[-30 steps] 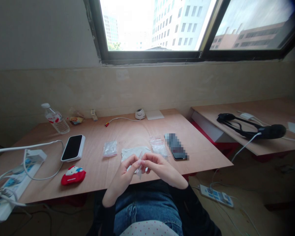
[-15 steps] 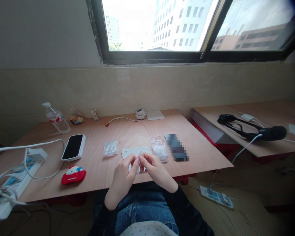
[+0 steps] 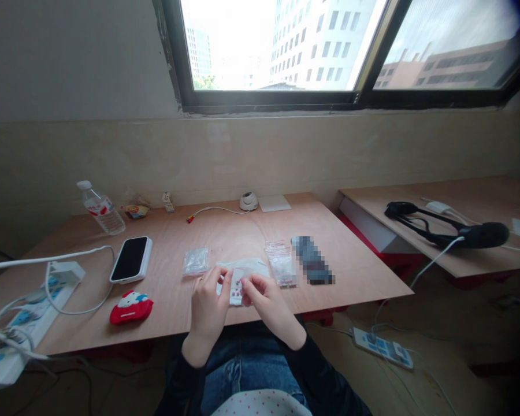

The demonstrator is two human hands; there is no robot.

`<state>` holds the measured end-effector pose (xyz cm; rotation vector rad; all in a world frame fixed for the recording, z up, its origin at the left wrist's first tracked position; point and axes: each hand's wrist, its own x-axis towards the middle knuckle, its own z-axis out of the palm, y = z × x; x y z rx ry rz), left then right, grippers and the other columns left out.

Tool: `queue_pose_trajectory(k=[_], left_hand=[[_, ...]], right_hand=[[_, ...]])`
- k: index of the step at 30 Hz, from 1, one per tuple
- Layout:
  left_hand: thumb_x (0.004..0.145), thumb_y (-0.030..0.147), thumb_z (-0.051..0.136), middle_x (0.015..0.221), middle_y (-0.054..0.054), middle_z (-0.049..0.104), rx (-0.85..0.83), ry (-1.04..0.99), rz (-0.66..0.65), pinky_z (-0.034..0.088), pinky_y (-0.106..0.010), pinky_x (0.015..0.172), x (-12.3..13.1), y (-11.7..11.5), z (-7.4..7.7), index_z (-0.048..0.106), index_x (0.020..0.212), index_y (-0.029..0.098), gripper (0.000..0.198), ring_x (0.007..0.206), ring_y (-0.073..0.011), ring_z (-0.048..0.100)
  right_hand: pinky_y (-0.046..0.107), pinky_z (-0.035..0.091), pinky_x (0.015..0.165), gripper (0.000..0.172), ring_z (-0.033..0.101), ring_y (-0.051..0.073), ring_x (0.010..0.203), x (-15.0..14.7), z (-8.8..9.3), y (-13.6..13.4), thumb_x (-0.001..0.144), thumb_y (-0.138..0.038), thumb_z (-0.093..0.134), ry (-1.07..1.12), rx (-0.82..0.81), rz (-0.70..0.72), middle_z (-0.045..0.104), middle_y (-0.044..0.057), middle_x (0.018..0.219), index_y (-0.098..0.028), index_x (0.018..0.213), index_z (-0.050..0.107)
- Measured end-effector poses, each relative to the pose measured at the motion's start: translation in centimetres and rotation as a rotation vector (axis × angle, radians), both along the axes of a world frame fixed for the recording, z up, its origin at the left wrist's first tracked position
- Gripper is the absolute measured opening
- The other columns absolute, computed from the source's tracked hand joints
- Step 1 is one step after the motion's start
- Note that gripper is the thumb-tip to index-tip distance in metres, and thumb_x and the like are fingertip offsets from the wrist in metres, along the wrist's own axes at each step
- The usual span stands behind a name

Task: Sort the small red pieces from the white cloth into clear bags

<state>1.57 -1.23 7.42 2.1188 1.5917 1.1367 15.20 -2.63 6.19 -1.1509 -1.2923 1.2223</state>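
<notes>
Both hands are over a crumpled white sheet or pouch near the table's front edge. Several small dark red pieces, like beads, show between the hands. My left hand has its fingers bent toward the thumb in a pinch; what it holds is too small to make out. A short gap away, my right hand pinches thumb against fingers, and its content is likewise too small to name. Left of the sheet lies a clear plastic bag. Clear zip bags lie just right of it.
A phone in a white case and a red cartoon-shaped case lie to the left. Behind them stands a water bottle. A white dome camera sits at the back. Cables run from a power strip.
My hands have moved apart from their touching position, the left one shifting left. The small dark red pieces on the white sheet now show between them.
</notes>
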Motion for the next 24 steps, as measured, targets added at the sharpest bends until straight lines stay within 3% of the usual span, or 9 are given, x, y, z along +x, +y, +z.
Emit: queue_pose_trajectory(k=[4,7,9,14,24], left_hand=[[0.087,0.029,0.047,0.08,-0.004,0.064,-0.025,-0.051,-0.06,0.041,-0.03,0.072,0.2,0.0,-0.1,0.057,0.08,0.02,0.016,0.078,-0.0201,0.059],[0.086,0.027,0.049,0.081,-0.004,0.065,-0.01,-0.058,-0.071,0.041,-0.031,0.073,0.3,0.0,0.0,0.059,0.079,0.02,0.014,0.08,-0.0206,0.059],[0.085,0.025,0.05,0.082,-0.004,0.066,-0.004,-0.069,-0.082,0.041,-0.032,0.075,0.3,-0.1,0.1,0.06,0.079,0.02,0.012,0.081,-0.0208,0.059],[0.083,0.023,0.053,0.084,-0.005,0.068,-0.035,-0.09,-0.13,0.042,-0.031,0.076,0.2,0.0,0.0,0.063,0.079,0.02,0.012,0.082,-0.0205,0.061],[0.081,0.014,0.052,0.086,-0.002,0.069,-0.052,-0.048,-0.186,0.042,-0.033,0.078,0.1,0.0,-0.1,0.063,0.08,0.02,0.013,0.085,-0.0186,0.06]], right_hand=[[0.022,0.037,0.049,0.047,0.054,0.012,0.051,-0.1,-0.1,0.3,0.076,-0.061,0.053,0.245,-0.283,0.051,0.056,0.001,0.058,-0.015,0.072,0.058],[0.023,0.041,0.048,0.06,0.06,0.015,0.059,0.0,-0.4,0.4,0.078,-0.069,0.04,0.55,-0.538,0.221,0.063,0.005,0.074,-0.014,0.09,0.061],[0.026,0.045,0.052,0.062,0.062,0.017,0.068,0.2,-0.6,0.3,0.082,-0.068,0.034,0.793,-0.625,0.325,0.064,0.007,0.085,-0.014,0.097,0.06],[0.027,0.049,0.066,0.056,0.062,0.016,0.08,0.3,-1.1,0.4,0.086,-0.059,0.039,1.158,-0.685,0.402,0.065,0.008,0.093,-0.01,0.105,0.057],[0.031,0.049,0.075,0.038,0.062,0.019,0.086,1.2,-2.4,0.3,0.083,-0.041,0.055,1.265,-0.685,0.369,0.065,0.009,0.089,-0.008,0.102,0.054]])
